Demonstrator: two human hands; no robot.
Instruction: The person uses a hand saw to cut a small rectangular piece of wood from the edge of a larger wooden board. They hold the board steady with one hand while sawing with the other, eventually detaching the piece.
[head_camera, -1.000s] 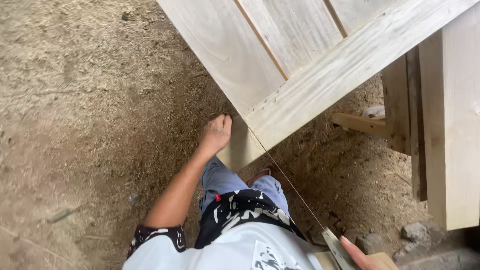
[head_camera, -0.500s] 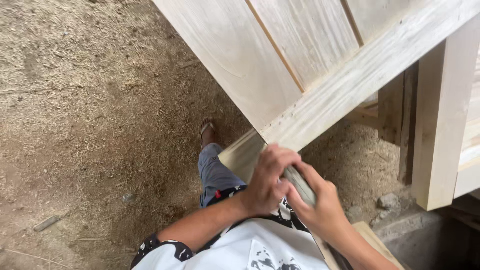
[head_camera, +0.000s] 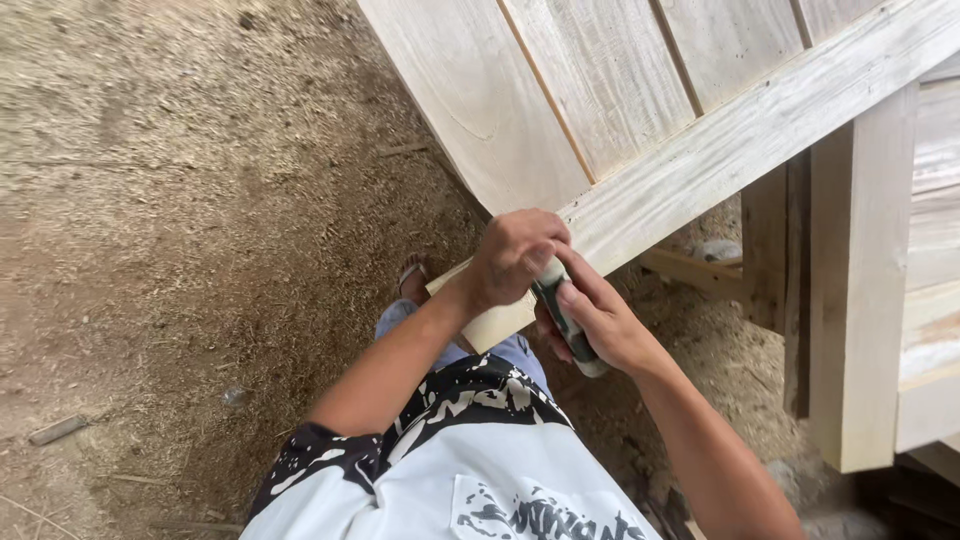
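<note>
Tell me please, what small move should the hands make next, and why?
Probably draw the dark tool out along the corner of the wooden panel. Both hands meet there: the right hand grips the tool and the left hand closes over its upper end at the frame rail.

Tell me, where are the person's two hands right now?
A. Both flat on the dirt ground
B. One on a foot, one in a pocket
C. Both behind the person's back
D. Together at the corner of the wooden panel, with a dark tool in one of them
D: the left hand and the right hand meet at the corner of the wooden panel, and the right one grips a dark tool.
</note>
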